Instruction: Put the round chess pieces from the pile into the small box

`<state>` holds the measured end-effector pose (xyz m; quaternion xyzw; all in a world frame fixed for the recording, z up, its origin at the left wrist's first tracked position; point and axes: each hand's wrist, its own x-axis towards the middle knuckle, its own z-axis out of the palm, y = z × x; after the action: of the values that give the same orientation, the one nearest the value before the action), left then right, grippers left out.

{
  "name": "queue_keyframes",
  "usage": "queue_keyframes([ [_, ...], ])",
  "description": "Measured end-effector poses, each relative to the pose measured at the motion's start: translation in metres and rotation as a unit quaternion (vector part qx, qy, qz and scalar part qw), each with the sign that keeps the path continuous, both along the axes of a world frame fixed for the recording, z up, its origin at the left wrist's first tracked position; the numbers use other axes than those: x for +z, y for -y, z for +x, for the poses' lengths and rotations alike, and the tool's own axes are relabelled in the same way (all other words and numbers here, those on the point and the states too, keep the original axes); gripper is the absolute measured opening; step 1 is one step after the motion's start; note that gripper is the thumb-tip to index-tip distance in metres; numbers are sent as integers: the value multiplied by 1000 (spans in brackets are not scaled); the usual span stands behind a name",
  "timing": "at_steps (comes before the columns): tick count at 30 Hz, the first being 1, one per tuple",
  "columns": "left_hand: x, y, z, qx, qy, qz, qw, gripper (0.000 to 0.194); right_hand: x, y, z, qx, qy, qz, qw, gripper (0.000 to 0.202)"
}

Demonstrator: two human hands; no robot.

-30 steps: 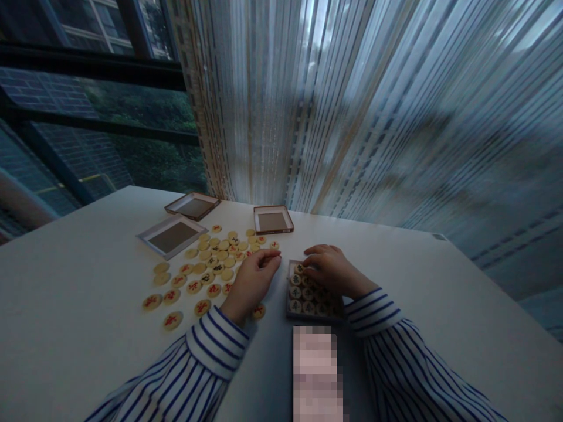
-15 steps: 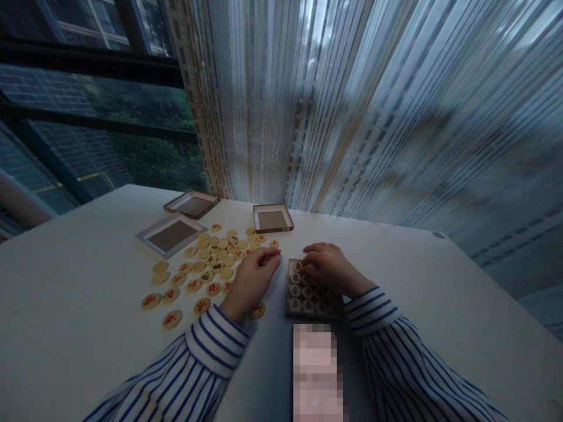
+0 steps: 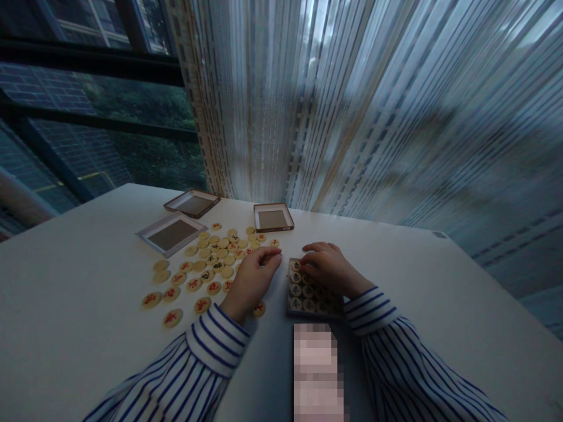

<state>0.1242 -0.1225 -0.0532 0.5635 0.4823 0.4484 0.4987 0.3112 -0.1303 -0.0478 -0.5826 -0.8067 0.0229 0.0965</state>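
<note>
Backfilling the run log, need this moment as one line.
left hand: near loose pieces, grip unclear | right hand: over box of pieces, fingers near far-left corner | brown-rimmed trays: beyond loose pieces

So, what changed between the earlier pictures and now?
The far-left corner piece in the tray slid slightly left, into line with its column; the right hand shifted left with it. No pickup or release shows. The left hand, loose pieces and shallow boxes stayed put.
</note>
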Motion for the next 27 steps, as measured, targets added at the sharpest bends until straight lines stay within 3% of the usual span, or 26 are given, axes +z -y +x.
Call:
queue_keyframes([
  [27, 2, 1, 0, -10, -37, 17, 999, 26, 3, 2, -2, -9, -5, 4, 1000, 16],
])
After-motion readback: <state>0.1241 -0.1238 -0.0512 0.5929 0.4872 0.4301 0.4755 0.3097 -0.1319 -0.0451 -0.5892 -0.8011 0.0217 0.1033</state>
